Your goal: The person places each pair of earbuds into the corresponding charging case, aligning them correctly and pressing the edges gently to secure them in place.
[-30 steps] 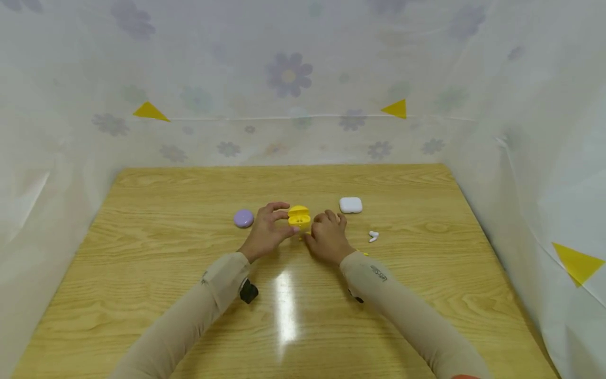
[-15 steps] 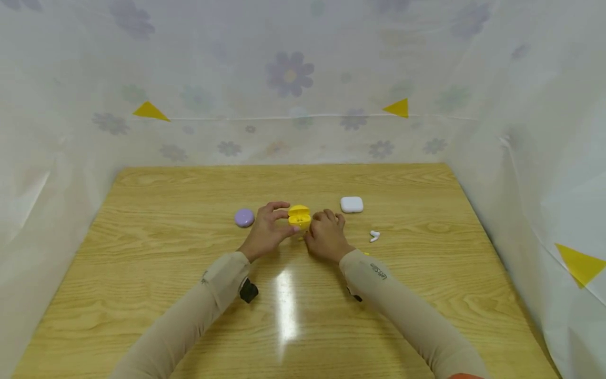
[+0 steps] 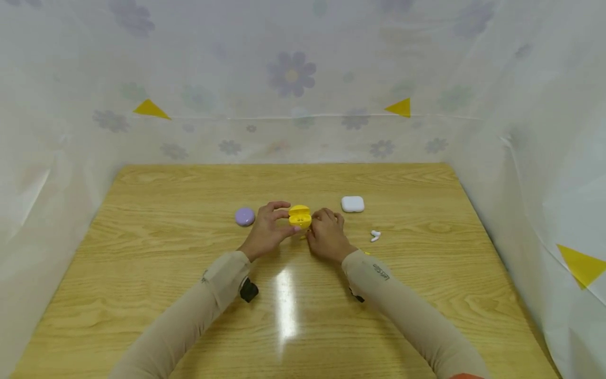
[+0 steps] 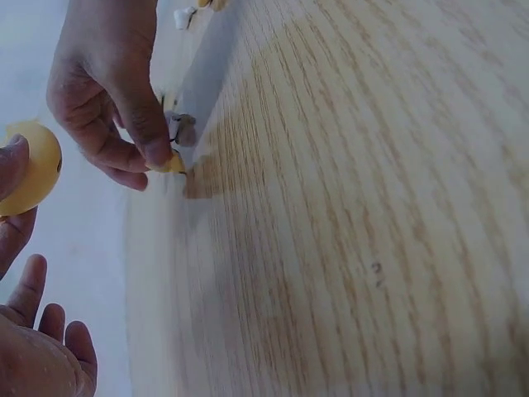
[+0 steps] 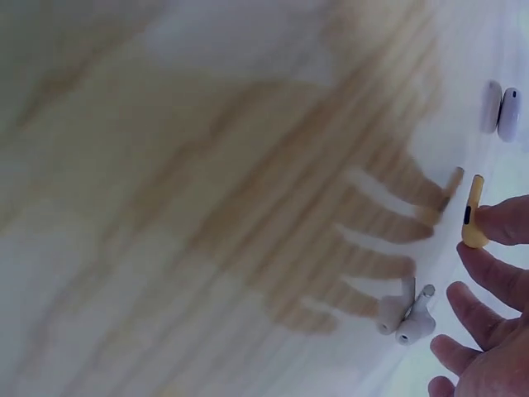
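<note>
In the head view, my left hand (image 3: 265, 234) holds a yellow earbud case (image 3: 300, 221) between thumb and fingers, its lid raised. The rounded side of this case (image 4: 37, 169) shows in the left wrist view. Close on its right, my right hand (image 3: 327, 237) pinches a yellow earbud (image 5: 473, 217) by thumb and forefinger, just over the table, its other fingers spread. A white earbud (image 5: 416, 318) lies beneath those fingers in the right wrist view. The head view shows another white earbud (image 3: 375, 236) to the right of the right hand.
A round lavender case (image 3: 244, 216) lies left of my left hand. Behind the right hand is a white earbud case (image 3: 352, 204), its lid down. A small yellow piece (image 3: 366, 253) peeks out beside the right cuff. Everything rests on a wooden table (image 3: 189, 189) before a flowered curtain.
Both hands stay almost in place, the left with the yellow case and the right close beside it. The whole head view shifts very slightly.
</note>
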A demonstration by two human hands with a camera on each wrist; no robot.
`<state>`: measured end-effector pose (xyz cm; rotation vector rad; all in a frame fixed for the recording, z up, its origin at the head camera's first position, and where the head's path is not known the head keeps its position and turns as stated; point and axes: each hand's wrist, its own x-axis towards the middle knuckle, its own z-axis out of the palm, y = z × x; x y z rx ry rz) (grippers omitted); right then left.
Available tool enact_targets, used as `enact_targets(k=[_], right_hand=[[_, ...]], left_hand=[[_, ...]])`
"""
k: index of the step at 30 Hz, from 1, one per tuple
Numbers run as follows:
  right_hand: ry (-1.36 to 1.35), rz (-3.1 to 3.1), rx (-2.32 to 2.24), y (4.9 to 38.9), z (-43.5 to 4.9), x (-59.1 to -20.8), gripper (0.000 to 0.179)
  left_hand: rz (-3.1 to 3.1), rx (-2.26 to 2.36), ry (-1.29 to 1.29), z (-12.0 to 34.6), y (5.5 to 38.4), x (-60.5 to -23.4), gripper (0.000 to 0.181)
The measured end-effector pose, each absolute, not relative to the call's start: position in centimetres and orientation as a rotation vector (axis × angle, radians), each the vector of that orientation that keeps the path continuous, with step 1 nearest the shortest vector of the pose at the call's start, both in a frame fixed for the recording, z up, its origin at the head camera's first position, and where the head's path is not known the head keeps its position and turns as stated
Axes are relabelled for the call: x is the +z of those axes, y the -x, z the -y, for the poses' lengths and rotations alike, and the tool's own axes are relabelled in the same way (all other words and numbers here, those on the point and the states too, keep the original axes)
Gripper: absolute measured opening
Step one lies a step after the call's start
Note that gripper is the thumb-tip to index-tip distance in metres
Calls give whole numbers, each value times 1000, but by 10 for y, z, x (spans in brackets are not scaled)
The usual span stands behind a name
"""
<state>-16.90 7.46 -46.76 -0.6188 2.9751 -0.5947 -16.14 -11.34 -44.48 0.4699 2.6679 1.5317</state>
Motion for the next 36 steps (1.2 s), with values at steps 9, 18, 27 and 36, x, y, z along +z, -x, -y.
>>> enact_targets(k=[9,18,27,36], right_hand=[[747,-3105,-561,169,-85,-451,13],[833,-3246,-557,168,-98,-427,12],[1046,-3349,-483,167,-103,-410,11],[1249,-3375,-344,161,-91,-394,10]], left_hand=[[-2714,1530,-517,114,161,-448,27],[-2697,1497,-481,112,162,-447,27],[-2703,1507,-509,112,161,-448,26],[-2691,1515,-507,108,162,-448,25]])
